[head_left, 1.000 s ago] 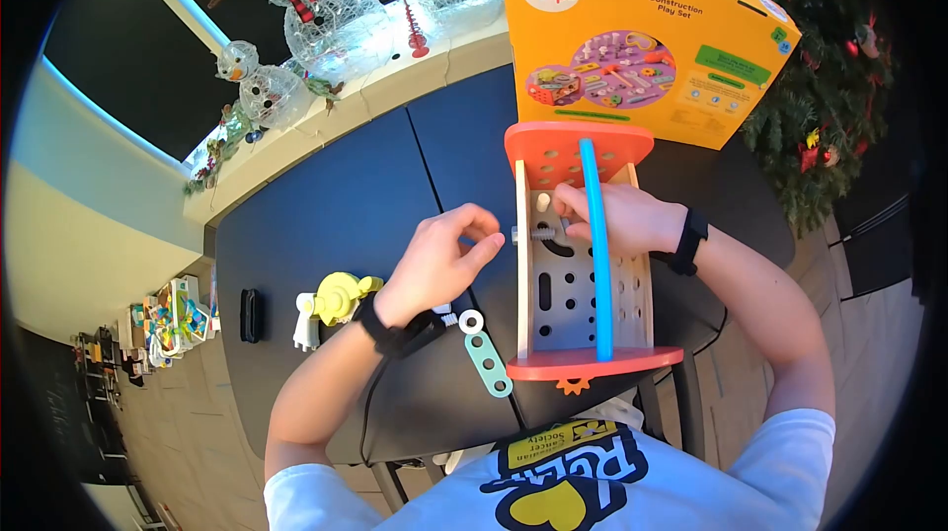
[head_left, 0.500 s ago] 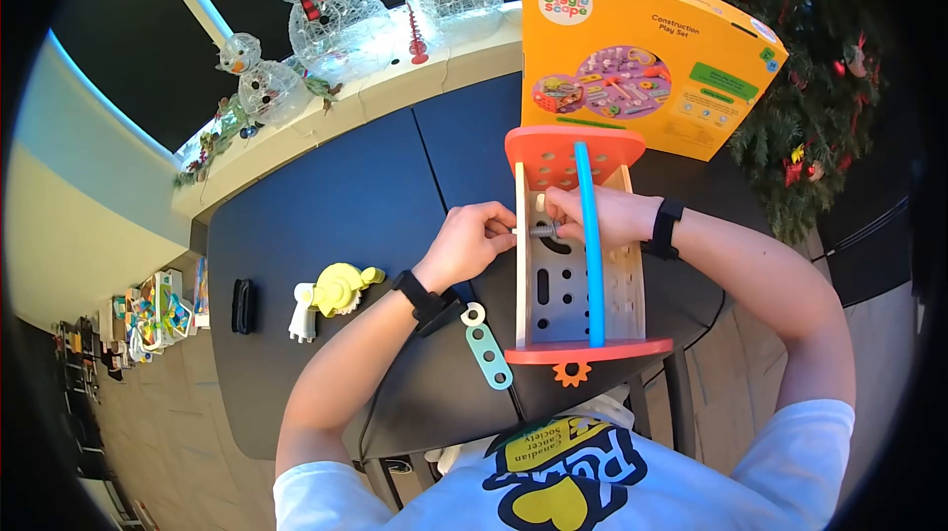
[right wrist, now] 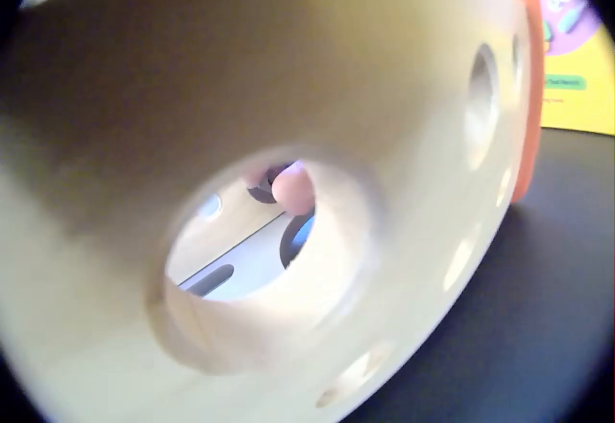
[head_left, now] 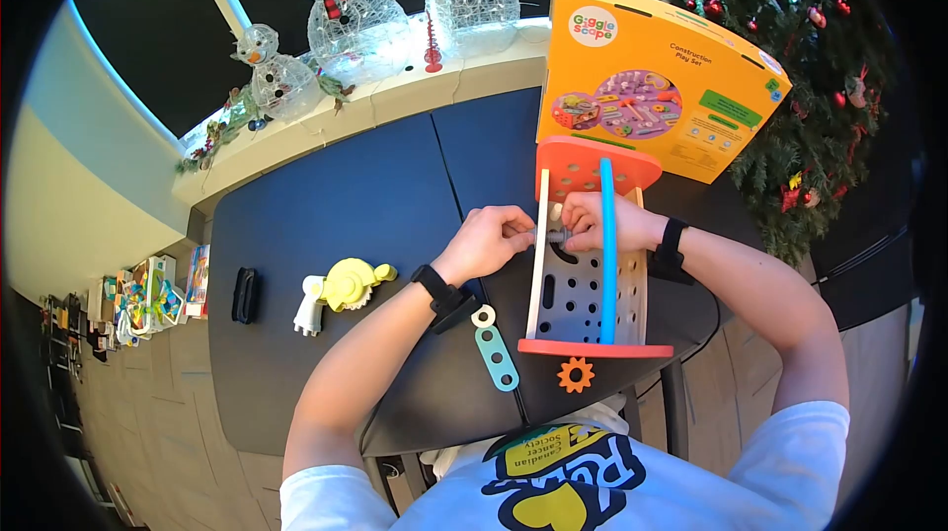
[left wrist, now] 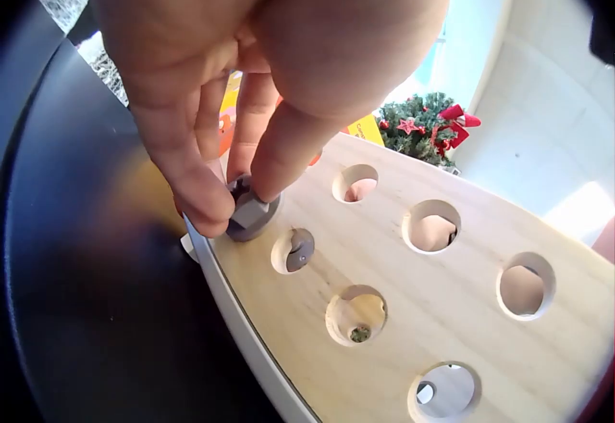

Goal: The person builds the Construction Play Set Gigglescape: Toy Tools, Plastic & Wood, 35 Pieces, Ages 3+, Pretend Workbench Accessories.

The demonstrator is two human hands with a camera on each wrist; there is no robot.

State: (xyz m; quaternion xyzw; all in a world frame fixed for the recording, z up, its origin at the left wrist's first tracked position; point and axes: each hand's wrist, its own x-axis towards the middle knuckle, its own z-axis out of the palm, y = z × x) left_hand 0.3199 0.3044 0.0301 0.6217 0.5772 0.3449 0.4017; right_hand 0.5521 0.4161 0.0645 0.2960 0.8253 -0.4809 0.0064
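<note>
A toolbox with perforated wooden sides [left wrist: 461, 269], red ends [head_left: 596, 348] and a blue handle bar [head_left: 608, 265] stands on the table. At its left side panel, my left hand [head_left: 489, 240] pinches the grey head [left wrist: 252, 213] of a screw between thumb and fingers, flat against the wood. Inside the box, under the blue bar, my right hand [head_left: 617, 222] has its fingertips around the grey threaded shaft [head_left: 557, 236]. Through a hole in the right wrist view, a fingertip [right wrist: 293, 190] shows beside a dark grey part, mostly hidden.
Left of the box lie a teal strip [head_left: 496, 357] with a white ring [head_left: 483, 316], a yellow-and-white toy [head_left: 346, 286] and a black case [head_left: 245, 295]. An orange gear [head_left: 576, 374] is at the near end, and a yellow carton [head_left: 652, 77] stands behind.
My left hand has moved right, from beside the box to the screw head at its panel, and its fingers have closed there. My right hand has stayed inside the box at the shaft.
</note>
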